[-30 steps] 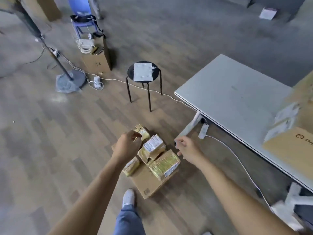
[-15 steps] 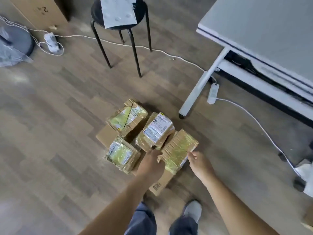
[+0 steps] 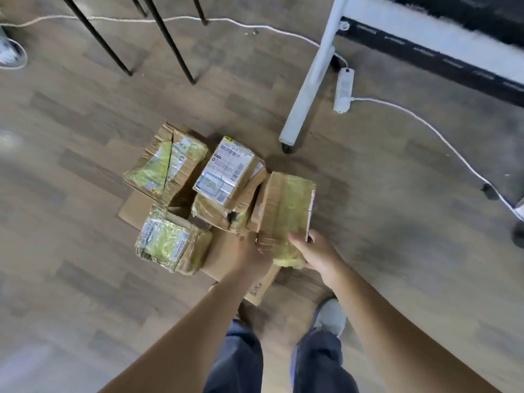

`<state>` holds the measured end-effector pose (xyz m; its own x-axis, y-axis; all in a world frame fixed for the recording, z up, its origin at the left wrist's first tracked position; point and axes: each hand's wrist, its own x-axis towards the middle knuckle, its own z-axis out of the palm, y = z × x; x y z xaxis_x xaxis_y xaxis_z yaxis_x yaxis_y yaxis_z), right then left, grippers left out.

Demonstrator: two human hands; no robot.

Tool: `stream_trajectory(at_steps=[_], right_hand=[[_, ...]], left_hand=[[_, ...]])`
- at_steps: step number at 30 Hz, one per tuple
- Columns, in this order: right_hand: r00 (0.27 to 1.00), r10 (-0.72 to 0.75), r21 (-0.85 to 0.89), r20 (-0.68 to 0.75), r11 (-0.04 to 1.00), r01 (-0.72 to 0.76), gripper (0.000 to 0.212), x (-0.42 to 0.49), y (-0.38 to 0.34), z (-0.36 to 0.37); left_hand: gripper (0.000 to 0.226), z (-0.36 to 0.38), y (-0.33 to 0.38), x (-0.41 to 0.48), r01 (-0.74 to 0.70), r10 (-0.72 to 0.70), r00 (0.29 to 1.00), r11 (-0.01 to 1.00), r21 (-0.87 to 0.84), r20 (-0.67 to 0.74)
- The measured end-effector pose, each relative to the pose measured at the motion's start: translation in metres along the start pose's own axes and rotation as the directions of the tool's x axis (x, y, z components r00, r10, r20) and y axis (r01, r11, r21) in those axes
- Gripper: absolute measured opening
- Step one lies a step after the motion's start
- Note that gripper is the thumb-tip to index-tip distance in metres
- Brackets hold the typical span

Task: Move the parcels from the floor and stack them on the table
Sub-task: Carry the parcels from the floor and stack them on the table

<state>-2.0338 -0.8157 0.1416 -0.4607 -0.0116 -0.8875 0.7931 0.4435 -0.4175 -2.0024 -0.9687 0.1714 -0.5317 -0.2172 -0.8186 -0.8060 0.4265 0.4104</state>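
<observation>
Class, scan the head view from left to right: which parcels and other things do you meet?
Squat yellow-taped brown cardboard parcel at near left → brown cardboard parcel with white shipping label → long yellow-taped brown cardboard parcel → white plastic power strip.

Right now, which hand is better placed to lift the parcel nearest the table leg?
Probably the right hand: its thumb and fingers clasp the near-right end of the parcel. The left hand meets only the near-left corner, and its fingers are hidden.
</observation>
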Motion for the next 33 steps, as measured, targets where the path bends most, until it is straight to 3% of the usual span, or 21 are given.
stream_trajectory(at_steps=[3, 6, 9, 12, 17, 21, 25, 30, 33], right_hand=[[0.998, -0.064, 0.041, -0.008, 0.997, 0.064, 0.032, -0.048, -0.015, -0.034], [0.995, -0.092, 0.157, -0.022, 0.983, 0.095, 0.024, -0.117, -0.038, -0.076], [0.980, -0.196, 0.277, -0.036, 0.940, 0.198, 0.036, -0.196, -0.069, -0.118], [0.937, -0.349, 0.378, -0.027, 0.864, 0.333, 0.058, -0.271, -0.112, -0.164], [0.810, -0.579, 0.282, -0.092, 0.765, 0.579, 0.043, -0.359, -0.170, -0.235], [0.645, -0.743, 0.182, -0.180, 0.619, 0.764, 0.036, -0.418, -0.198, -0.288], [0.497, -0.828, 0.094, -0.259, 0.491, 0.866, 0.046, -0.468, -0.211, -0.333], [0.394, -0.837, 0.015, -0.380, 0.420, 0.908, 0.050, -0.510, -0.209, -0.390], [0.375, -0.807, -0.023, -0.456, 0.432, 0.901, 0.049, -0.525, -0.204, -0.431]], left_hand=[[0.044, -0.008, 0.035, -0.053, -0.071, 0.070, 0.996, 0.997, -0.016, -0.050], [0.057, -0.028, 0.088, -0.123, -0.106, 0.117, 0.993, 0.948, -0.301, 0.020], [0.052, -0.048, 0.142, -0.192, -0.108, 0.155, 0.987, 0.827, -0.552, 0.038], [0.037, -0.059, 0.196, -0.251, -0.162, 0.163, 0.985, 0.772, -0.615, -0.056], [0.044, -0.068, 0.268, -0.329, -0.333, 0.272, 0.942, 0.673, -0.661, -0.197], [0.040, -0.071, 0.323, -0.390, -0.544, 0.445, 0.832, 0.531, -0.650, -0.332], [0.060, -0.067, 0.373, -0.440, -0.664, 0.592, 0.717, 0.416, -0.622, -0.369], [0.049, -0.051, 0.422, -0.475, -0.690, 0.751, 0.603, 0.321, -0.649, -0.269], [0.049, -0.030, 0.453, -0.485, -0.719, 0.847, 0.501, 0.293, -0.630, -0.179]])
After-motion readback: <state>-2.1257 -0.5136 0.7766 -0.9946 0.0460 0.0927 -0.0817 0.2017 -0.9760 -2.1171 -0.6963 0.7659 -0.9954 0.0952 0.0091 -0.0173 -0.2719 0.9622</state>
